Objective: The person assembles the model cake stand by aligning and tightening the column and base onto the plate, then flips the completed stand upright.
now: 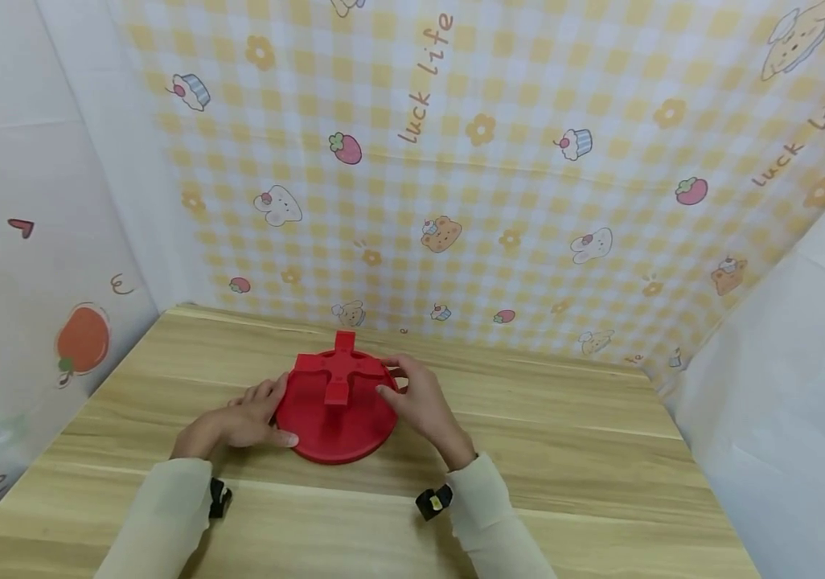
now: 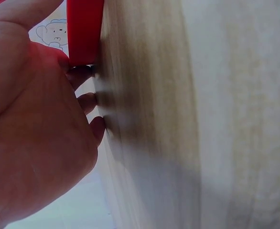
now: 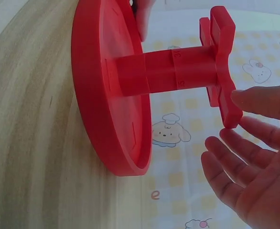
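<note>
A red stand-like piece [image 1: 340,438] sits on the table, with a round, rimmed base, a short central post [image 3: 159,71] and a cross-shaped top [image 1: 338,368]. My left hand [image 1: 249,418] holds the left side of the base, its thumb at the near rim and its fingers along the far left. In the left wrist view the lower fingertips [image 2: 99,128] reach down to the tabletop. On the right, my right hand [image 1: 420,398] is at one arm of the cross, thumb and index finger on either side of its end. Its other fingers are spread with the palm bare.
The wooden tabletop [image 1: 564,466] extends around the red piece. Behind it hangs a yellow checked cloth [image 1: 499,185] with printed figures, and pale cloths cover the left side [image 1: 14,273] and right side [image 1: 781,386].
</note>
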Demonstrator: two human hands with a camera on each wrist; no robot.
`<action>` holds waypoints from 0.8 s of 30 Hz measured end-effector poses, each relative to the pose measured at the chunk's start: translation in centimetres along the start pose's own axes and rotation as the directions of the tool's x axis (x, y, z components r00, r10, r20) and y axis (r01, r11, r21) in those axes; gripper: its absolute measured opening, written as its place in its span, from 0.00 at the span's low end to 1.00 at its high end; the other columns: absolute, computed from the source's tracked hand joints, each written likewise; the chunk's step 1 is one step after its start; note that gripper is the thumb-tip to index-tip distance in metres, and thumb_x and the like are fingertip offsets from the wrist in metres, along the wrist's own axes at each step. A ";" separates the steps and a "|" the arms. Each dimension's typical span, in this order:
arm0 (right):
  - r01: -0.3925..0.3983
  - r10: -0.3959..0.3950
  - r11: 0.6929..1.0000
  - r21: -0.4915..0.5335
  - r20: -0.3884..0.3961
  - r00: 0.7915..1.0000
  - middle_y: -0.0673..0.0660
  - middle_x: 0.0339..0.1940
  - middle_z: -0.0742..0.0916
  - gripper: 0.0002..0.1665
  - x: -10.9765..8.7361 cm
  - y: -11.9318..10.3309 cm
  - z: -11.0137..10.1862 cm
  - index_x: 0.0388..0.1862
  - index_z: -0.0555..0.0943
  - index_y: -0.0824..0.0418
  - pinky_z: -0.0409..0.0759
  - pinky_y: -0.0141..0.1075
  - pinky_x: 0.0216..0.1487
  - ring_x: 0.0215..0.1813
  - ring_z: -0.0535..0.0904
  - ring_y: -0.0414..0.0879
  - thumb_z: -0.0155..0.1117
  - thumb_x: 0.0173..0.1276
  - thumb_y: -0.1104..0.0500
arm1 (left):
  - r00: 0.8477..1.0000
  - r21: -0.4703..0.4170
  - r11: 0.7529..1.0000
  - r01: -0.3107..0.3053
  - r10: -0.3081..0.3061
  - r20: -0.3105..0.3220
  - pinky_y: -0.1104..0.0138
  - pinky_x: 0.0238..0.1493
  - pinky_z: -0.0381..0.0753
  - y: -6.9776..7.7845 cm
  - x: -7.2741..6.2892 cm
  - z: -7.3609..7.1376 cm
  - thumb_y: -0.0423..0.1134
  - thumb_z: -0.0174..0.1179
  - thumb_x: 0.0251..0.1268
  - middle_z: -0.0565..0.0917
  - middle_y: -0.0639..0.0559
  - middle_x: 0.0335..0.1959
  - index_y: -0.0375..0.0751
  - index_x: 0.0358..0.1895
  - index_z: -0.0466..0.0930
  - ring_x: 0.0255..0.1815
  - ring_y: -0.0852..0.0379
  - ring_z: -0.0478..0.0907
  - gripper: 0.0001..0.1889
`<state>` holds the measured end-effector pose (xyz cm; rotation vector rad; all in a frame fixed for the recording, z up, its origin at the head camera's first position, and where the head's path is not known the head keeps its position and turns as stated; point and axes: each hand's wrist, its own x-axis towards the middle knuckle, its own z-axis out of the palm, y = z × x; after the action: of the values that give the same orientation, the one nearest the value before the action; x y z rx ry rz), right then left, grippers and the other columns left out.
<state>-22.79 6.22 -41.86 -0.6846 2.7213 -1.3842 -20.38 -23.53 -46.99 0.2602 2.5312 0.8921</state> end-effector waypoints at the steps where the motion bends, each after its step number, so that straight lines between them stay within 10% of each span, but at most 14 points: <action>1: 0.005 -0.005 1.000 0.001 0.000 1.000 0.61 0.57 0.83 0.23 0.0 0.0 0.0 0.61 0.77 0.65 0.85 0.38 0.45 0.58 0.81 0.58 0.67 0.67 0.66 | 1.000 -0.001 1.000 0.002 -0.002 0.006 0.31 0.69 0.42 0.1 -0.1 0.0 0.69 0.68 0.47 0.48 0.31 0.75 0.32 0.79 0.32 0.73 0.30 0.43 0.70; 24: 0.016 -0.026 0.995 -0.101 -0.098 0.995 0.52 0.39 0.87 0.15 -1.9 -1.3 1.3 0.45 0.82 0.59 0.79 0.28 0.36 0.41 0.81 0.45 0.75 0.60 0.60 | 1.000 -0.009 1.000 -0.008 0.008 -0.011 0.31 0.68 0.40 -0.5 -0.1 0.2 0.70 0.68 0.47 0.47 0.32 0.76 0.31 0.79 0.32 0.74 0.30 0.41 0.70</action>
<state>-20.37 5.28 -42.00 -0.6692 2.8864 -1.3282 -20.23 -23.84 -47.39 0.2632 2.5368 0.9102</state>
